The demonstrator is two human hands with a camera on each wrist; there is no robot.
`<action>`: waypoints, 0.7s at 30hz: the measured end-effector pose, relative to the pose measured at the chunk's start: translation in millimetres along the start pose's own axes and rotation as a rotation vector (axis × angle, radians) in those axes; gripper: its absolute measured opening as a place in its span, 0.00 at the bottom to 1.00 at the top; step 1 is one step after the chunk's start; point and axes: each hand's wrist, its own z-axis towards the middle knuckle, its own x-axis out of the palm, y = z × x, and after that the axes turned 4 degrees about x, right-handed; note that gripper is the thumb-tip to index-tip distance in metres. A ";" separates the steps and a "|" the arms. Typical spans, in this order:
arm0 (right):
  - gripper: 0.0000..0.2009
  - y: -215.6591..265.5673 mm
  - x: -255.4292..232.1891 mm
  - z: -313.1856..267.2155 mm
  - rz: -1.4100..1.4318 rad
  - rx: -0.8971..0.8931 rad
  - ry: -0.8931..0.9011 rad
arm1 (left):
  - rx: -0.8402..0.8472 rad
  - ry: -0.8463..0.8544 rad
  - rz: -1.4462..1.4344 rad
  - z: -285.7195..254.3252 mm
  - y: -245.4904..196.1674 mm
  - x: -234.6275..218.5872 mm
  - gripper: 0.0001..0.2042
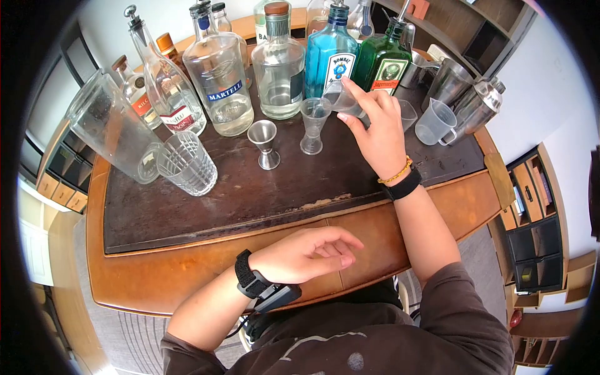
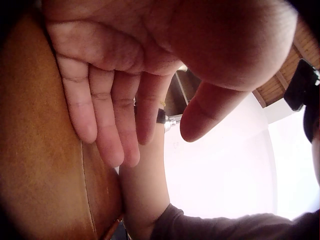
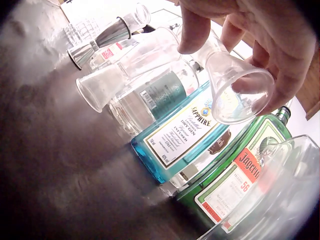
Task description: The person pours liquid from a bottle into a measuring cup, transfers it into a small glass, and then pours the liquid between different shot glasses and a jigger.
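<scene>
Head view high above the bar top (image 1: 250, 194), facing down; wrist views close under each palm, sharing bottles.

Right hand (image 1: 375, 128) raised, grip pinched; left hand (image 1: 306, 253) (relaxed) idle.

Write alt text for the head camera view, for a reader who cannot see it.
A person's right hand holds a small clear plastic cup tilted over a clear plastic jigger on a dark bar top. The left hand rests open on the wooden edge; liquor bottles line the back.
</scene>
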 end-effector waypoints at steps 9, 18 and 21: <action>0.29 2.1 -1.4 0.1 -0.045 -0.013 -0.023 | -0.072 0.033 0.003 -0.2 -8.2 -2.1 0.18; 0.30 1.2 -0.7 0.9 -0.064 -0.011 -0.023 | -0.055 0.035 0.008 0.3 -5.0 -2.4 0.18; 0.29 1.9 -1.6 1.1 -0.066 -0.017 -0.024 | -0.059 0.036 0.015 0.3 -5.8 -2.3 0.18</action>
